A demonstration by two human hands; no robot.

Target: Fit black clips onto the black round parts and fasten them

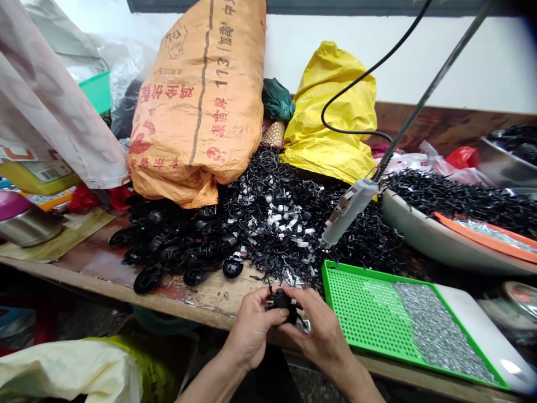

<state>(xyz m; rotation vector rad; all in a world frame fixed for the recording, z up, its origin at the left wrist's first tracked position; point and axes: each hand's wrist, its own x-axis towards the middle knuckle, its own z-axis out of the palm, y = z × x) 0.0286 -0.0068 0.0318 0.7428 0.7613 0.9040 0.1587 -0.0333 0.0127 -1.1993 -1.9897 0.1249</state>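
Observation:
Close to the table's front edge, my left hand (252,324) and my right hand (318,324) are closed around a small black plastic part (280,301). Thin black prongs stick out from it between my fingers; its exact kind I cannot make out. Just beyond my hands spreads a heap of black plastic pieces (268,246), with white plastic pieces (287,219) scattered on top. Several round black caster-like parts (232,267) lie to the left. A grey electric screwdriver (350,212) hangs above the heap, on the right.
A green perforated tray (356,305) holding small metal screws (440,324) stands right of my hands. Behind are an orange woven sack (201,101) and a yellow bag (331,112). A large bowl (419,229) of black pieces sits right, a steel cup (27,221) at left.

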